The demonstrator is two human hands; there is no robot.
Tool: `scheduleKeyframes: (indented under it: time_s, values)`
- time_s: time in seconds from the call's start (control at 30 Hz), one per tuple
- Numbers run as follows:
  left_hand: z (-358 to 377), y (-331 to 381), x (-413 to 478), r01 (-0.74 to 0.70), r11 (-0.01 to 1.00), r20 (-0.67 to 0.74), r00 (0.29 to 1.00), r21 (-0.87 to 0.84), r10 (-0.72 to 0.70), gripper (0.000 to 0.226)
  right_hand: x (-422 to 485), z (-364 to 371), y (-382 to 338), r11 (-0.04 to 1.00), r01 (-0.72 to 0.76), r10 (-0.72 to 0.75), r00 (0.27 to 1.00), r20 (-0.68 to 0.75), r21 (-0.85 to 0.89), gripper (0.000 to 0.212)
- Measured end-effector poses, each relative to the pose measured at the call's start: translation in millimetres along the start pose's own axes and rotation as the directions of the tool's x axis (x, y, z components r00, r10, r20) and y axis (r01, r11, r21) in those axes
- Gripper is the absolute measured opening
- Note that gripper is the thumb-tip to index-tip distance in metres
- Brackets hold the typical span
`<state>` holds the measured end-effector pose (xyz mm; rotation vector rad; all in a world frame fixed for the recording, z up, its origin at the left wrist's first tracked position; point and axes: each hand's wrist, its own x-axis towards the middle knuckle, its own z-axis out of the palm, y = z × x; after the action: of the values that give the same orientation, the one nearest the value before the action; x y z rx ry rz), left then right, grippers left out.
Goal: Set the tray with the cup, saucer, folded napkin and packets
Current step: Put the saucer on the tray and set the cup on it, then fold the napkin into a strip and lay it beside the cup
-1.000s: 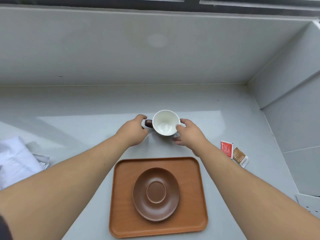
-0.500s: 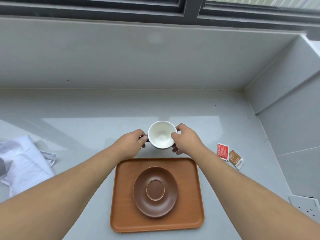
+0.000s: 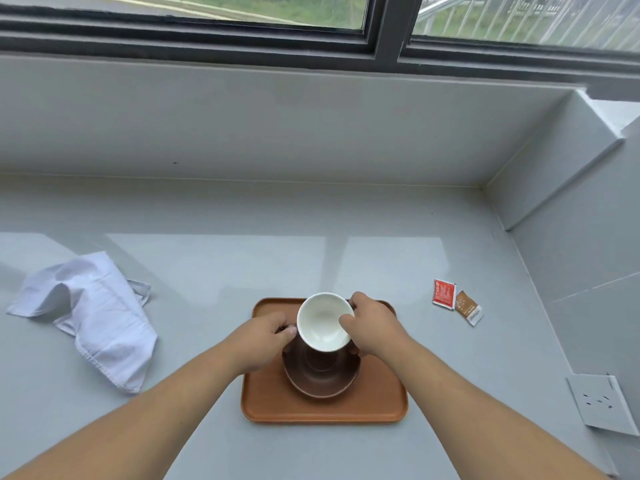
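A cup [image 3: 325, 322], white inside and brown outside, is held over the brown saucer [image 3: 320, 379] that lies on the orange-brown tray [image 3: 381, 403]. My left hand [image 3: 263, 341] pinches the cup's handle on its left side. My right hand [image 3: 370, 327] wraps the cup's right side. Whether the cup touches the saucer is hidden by its own rim. A crumpled white napkin [image 3: 93, 313] lies on the counter to the left. A red packet [image 3: 444, 294] and a brown packet [image 3: 467, 307] lie on the counter to the right of the tray.
The grey counter [image 3: 214, 265] ends at a low wall below a window at the back and at a grey wall on the right. A white socket plate [image 3: 601, 403] sits on the right wall near the front.
Both hands have carried the cup from the counter behind the tray toward me, to above the saucer. The camera has tilted up, showing the window.
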<state>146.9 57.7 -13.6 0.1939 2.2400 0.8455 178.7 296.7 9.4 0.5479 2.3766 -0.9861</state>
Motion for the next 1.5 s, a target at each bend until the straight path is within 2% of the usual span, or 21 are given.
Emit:
scheduleKeyframes:
  time_s: [0.1,0.23,0.47,0.73,0.9,1.03,1.13,1.23,1.43,1.5]
  values:
    - [4,-6,-8,0.01,1.0,0.01,1.0,-0.026,-0.01,0.022,-8,7,5,1.0,-0.002,0.001,1.0,0.017,0.017,0.015]
    - [12,-13,-18,0.037,0.999,0.046,0.998,-0.032,-0.035,0.021,-19,18,14,1.0,-0.015,0.015,0.998,0.055,0.002,0.025]
    - [24,-20,-24,0.059,0.998,0.025,0.998,-0.034,-0.058,0.02,-20,26,23,1.0,-0.016,0.016,0.998,0.058,-0.009,0.009]
    - [32,-22,-26,0.059,0.996,-0.043,0.997,-0.066,-0.062,0.02,-19,31,31,1.0,-0.003,0.003,0.999,0.04,0.0,0.009]
    - [35,-20,-28,0.056,0.997,-0.096,0.994,-0.044,-0.06,0.017,-20,32,31,1.0,0.009,-0.008,0.999,0.041,-0.017,0.022]
    - [28,-17,-44,0.069,0.996,-0.176,0.981,-0.048,-0.076,0.017,-23,25,24,0.986,0.057,-0.066,0.997,-0.048,-0.156,0.031]
    - [11,-24,-65,0.123,0.992,-0.252,0.96,0.007,-0.117,0.035,-23,17,1,0.951,0.144,-0.193,0.968,-0.162,-0.272,0.04]
    - [-16,-43,-79,0.191,0.977,-0.348,0.926,0.095,-0.147,0.043,-22,19,-43,0.914,0.251,-0.32,0.929,-0.185,-0.319,0.039]
    - [-102,-111,-89,0.342,0.932,-0.595,0.776,0.116,-0.21,0.045,-23,80,-147,0.818,0.457,-0.496,0.868,-0.025,-0.35,0.034]
    - [-133,-141,-95,0.418,0.889,-0.662,0.722,0.185,-0.201,0.04,-22,114,-176,0.786,0.506,-0.528,0.848,0.04,-0.354,0.035]
